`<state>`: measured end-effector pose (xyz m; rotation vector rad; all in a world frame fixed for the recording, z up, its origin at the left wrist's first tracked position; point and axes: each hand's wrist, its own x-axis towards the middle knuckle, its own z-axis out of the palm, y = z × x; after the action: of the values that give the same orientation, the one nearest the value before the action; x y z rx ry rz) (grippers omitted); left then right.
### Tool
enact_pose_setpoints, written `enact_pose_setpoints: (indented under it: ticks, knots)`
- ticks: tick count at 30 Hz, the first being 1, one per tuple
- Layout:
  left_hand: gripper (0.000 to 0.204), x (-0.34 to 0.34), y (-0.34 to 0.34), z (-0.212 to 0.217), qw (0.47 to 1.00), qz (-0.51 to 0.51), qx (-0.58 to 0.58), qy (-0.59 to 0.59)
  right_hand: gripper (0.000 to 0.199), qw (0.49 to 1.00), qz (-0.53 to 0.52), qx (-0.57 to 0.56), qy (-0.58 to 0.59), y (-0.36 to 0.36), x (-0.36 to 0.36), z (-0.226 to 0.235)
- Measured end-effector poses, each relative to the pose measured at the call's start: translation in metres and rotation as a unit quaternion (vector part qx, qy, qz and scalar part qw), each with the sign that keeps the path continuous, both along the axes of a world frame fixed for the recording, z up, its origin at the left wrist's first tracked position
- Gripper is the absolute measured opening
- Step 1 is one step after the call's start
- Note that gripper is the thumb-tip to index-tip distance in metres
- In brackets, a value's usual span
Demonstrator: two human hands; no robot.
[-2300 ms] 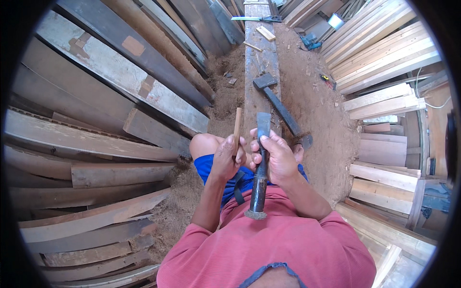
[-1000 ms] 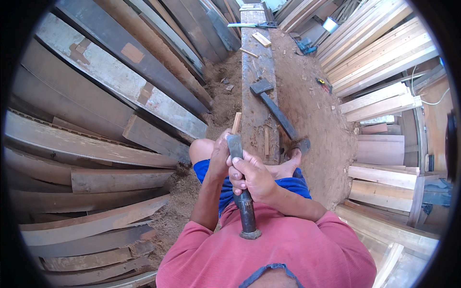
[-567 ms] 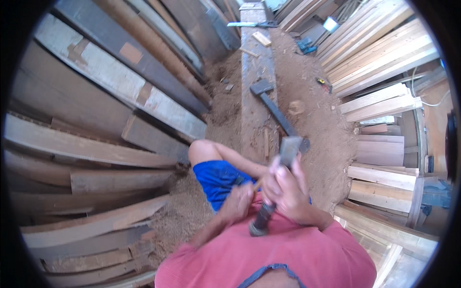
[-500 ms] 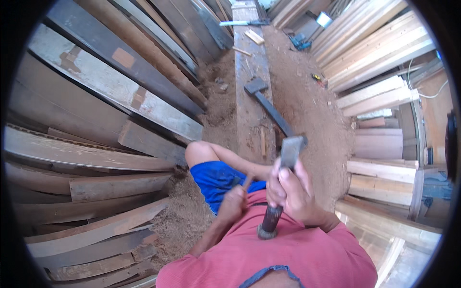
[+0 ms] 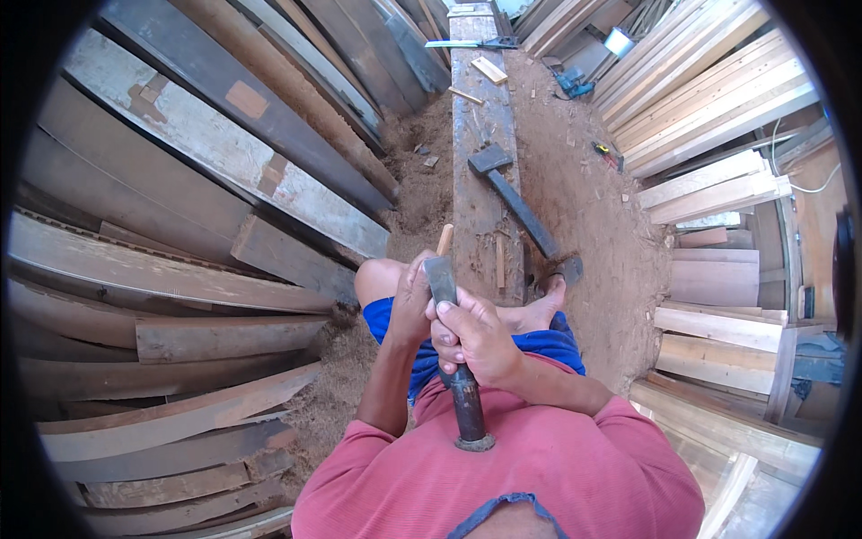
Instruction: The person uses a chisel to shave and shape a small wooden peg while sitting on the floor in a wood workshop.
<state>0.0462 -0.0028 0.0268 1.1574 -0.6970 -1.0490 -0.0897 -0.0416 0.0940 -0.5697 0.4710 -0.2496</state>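
Hammer (image 5: 453,350) gripped in right hand (image 5: 476,337), upright

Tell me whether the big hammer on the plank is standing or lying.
Lying flat: the big hammer rests head and handle along the plank, untouched by either hand.

**Head view: both hands on hammer and wooden piece, seated at plank**

The right hand (image 5: 480,337) grips a dark hammer (image 5: 453,355) mid-shaft; the metal head sits up near the knee and the ringed butt end points back toward the red shirt (image 5: 503,476). The left hand (image 5: 411,301) holds a slim wooden stick (image 5: 444,239) just beside the hammer head, its tip showing above the fingers. Blue shorts and a bare foot are visible beneath the hands. Ahead runs a long worn plank (image 5: 476,153) over sawdust-strewn ground. A second, long-handled hammer (image 5: 514,198) lies across the plank. A handsaw (image 5: 467,42) rests at its far end. Weathered boards (image 5: 197,207) are stacked left, pale planks (image 5: 709,117) right.
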Motion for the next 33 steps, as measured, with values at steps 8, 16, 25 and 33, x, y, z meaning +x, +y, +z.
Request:
enact_pose_setpoints:
  ticks: [8, 16, 25, 33]
  knots:
    - [0.03, -0.032, 0.015, 0.032, 1.0, 0.025, 0.014, -0.01, 0.014, 0.999, -0.03, -0.042, 0.017, 0.003, -0.021, 0.006]
    - [0.045, -0.051, 0.073, -0.025, 0.989, -0.052, 0.109, 0.082, 0.021, 0.961, -0.149, -0.223, 0.069, -0.051, -0.069, 0.005]
    - [0.042, -0.04, 0.015, 0.001, 0.895, -0.139, 0.026, 0.422, 0.012, 0.964, -0.062, -0.255, 0.039, -0.072, -0.018, -0.025]
    - [0.042, -0.043, 0.018, -0.015, 0.956, -0.103, 0.05, 0.271, 0.012, 0.943, -0.085, -0.298, 0.118, -0.079, -0.02, -0.048]
